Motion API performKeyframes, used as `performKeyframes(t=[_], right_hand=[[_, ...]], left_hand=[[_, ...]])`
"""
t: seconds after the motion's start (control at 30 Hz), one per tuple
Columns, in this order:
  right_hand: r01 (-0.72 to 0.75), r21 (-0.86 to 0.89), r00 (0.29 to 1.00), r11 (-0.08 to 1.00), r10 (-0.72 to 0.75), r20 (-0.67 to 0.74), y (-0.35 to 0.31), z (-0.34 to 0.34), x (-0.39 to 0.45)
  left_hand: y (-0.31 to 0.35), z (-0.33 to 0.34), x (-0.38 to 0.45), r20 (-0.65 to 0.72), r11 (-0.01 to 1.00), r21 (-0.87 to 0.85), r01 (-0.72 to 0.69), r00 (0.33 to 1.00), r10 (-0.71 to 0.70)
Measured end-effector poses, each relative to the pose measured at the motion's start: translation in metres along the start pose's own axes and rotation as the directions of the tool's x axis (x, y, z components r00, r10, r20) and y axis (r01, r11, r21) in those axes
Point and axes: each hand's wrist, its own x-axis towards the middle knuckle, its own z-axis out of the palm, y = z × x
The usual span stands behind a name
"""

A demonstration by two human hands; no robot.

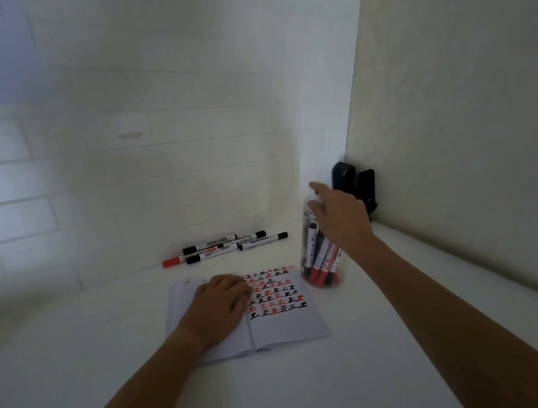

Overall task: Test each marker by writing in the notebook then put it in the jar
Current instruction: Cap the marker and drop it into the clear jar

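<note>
An open notebook (278,327) lies on the white table, its right page filled with rows of black and red marks. My left hand (221,305) rests flat on the left page, fingers relaxed. A clear jar (322,258) stands right of the notebook and holds several black and red markers. My right hand (339,213) hovers over the jar's mouth with fingers loosely spread; I see no marker in it. Several markers (228,245) lie against the back wall, mostly black-capped, one red-capped.
The white table (321,386) sits in a corner, with a tiled wall behind and a plain wall on the right. A black device (358,187) stands in the corner just behind the jar.
</note>
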Motion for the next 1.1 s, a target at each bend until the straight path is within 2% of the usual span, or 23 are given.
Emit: performKeyframes(t=[0.07,0.13,0.23,0.3,0.33,0.37,0.43,0.53,0.63,0.73,0.87,1.1], right_hand=[[0.052,-0.126,0.996,0.991,-0.042,0.078,0.001,0.007,-0.006],[0.061,-0.129,0.997,0.990,-0.053,0.059,0.004,0.015,-0.009],[0.076,-0.058,0.988,0.995,-0.083,-0.131,0.006,0.025,-0.020],[0.140,-0.073,0.943,0.987,-0.155,-0.293,-0.001,0.031,-0.033],[0.194,-0.056,0.923,0.979,-0.201,-0.327,-0.007,0.036,-0.042],[0.255,-0.011,0.915,0.967,-0.245,-0.321,-0.014,0.042,-0.052],[0.334,0.115,0.927,0.936,-0.303,-0.221,-0.028,0.059,-0.073],[0.340,0.195,0.938,0.920,-0.346,-0.001,-0.033,0.096,-0.100],[0.315,0.238,0.931,0.918,-0.348,0.108,-0.027,0.122,-0.111],[0.289,0.244,0.940,0.926,-0.323,0.114,-0.024,0.130,-0.112],[0.263,0.267,0.942,0.927,-0.306,0.137,-0.024,0.133,-0.113],[0.225,0.282,0.946,0.932,-0.279,0.166,-0.024,0.136,-0.111]], left_hand=[[-0.002,0.001,0.000,0.002,1.000,-0.020,0.010,1.000,-0.010],[-0.004,0.003,0.001,-0.005,0.999,-0.035,0.015,1.000,-0.016],[-0.008,0.004,0.002,-0.009,0.998,-0.064,0.020,1.000,-0.021],[-0.010,0.004,0.003,-0.014,0.996,-0.088,0.024,1.000,-0.025],[-0.011,0.004,0.004,-0.016,0.995,-0.094,0.027,0.999,-0.028],[-0.010,0.003,0.004,-0.020,0.995,-0.096,0.028,0.999,-0.030],[-0.010,0.003,0.007,-0.031,0.995,-0.091,0.031,0.999,-0.034],[-0.011,0.004,0.011,-0.051,0.993,-0.109,0.033,0.998,-0.039],[-0.023,0.005,0.016,-0.123,0.989,-0.122,0.078,0.988,-0.093],[-0.045,0.004,0.023,-0.192,0.980,0.033,0.194,0.964,-0.184],[-0.073,-0.001,0.040,-0.261,0.921,0.118,0.370,0.907,-0.331],[-0.082,-0.004,0.076,-0.213,0.892,0.251,0.377,0.920,-0.329]])
